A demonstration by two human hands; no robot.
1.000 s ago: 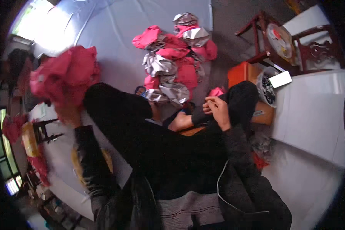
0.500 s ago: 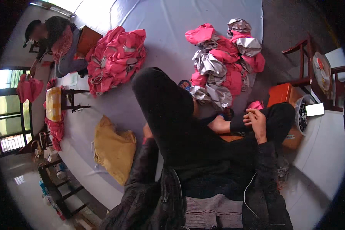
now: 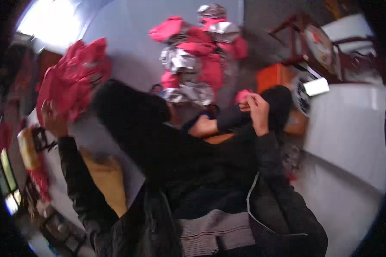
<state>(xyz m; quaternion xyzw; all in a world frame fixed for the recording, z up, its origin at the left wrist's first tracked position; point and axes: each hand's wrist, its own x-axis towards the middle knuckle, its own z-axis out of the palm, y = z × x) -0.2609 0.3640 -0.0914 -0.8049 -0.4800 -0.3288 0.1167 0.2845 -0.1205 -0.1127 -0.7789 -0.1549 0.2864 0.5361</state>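
My left hand [image 3: 54, 120] is stretched out to the left, at the near edge of a heaped pink cloth pile [image 3: 73, 79]. Its fingers look extended against the cloth, though motion smears them. Above my right thigh hangs my right hand [image 3: 258, 112], with bent fingers drawn together in a loose pinch. Anything between those fingertips is too small to make out. A small pink cloth piece [image 3: 244, 95] shows just behind them. Straight ahead, past my crossed legs, lies a bundled pile of pink and silver cloth [image 3: 193, 58].
Tan cloth [image 3: 105, 177] lies beside my left arm. At the right are an orange box [image 3: 272, 75], a bowl of dark pieces [image 3: 302, 94], a white card-like thing [image 3: 317, 87] and a wooden chair [image 3: 294, 36]. A stool with a yellow cover [image 3: 28, 147] stands at the left.
My left hand has gone from beside my left knee out to the pink pile. My view has swung left, shifting the scene rightward things toward the middle. My right hand stays above my thigh.
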